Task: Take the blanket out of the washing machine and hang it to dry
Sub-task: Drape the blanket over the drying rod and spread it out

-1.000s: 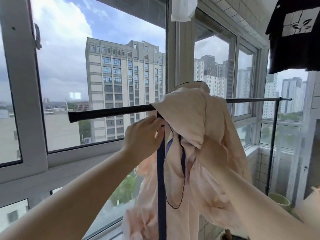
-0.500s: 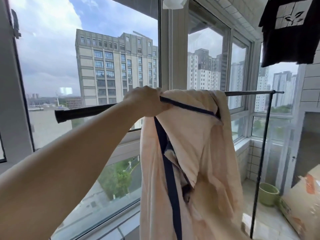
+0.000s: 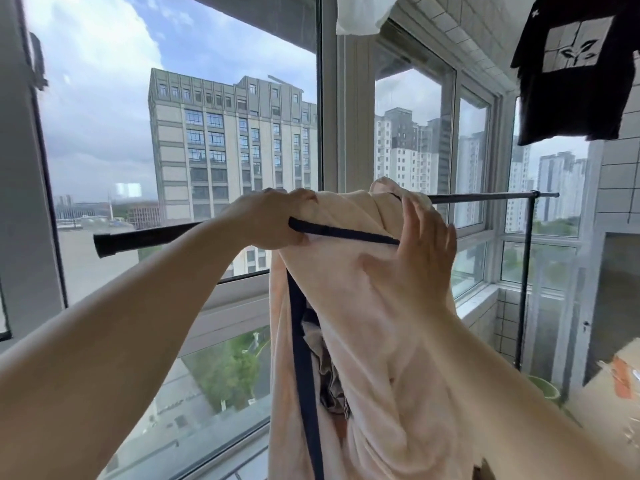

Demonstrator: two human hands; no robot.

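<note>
Blanket: the pale peach fabric blanket with dark navy trim (image 3: 363,341) is draped over the black metal drying rail (image 3: 145,237), bunched between your hands and hanging down below them.
Left hand: your left hand (image 3: 266,220) is curled over the top of the rail, pinching the blanket's navy edge at its left end.
Right hand: your right hand (image 3: 415,261) lies against the cloth with fingers straight and spread, thumb at the right end of the taut navy edge; you cannot tell whether it pinches.
Rail: it runs from left of your left hand, past your right hand, to a black upright post (image 3: 523,289).
Beyond your hands: tall window panes (image 3: 173,133).
Above your right hand: a black printed T-shirt (image 3: 575,67) hangs up high.
</note>
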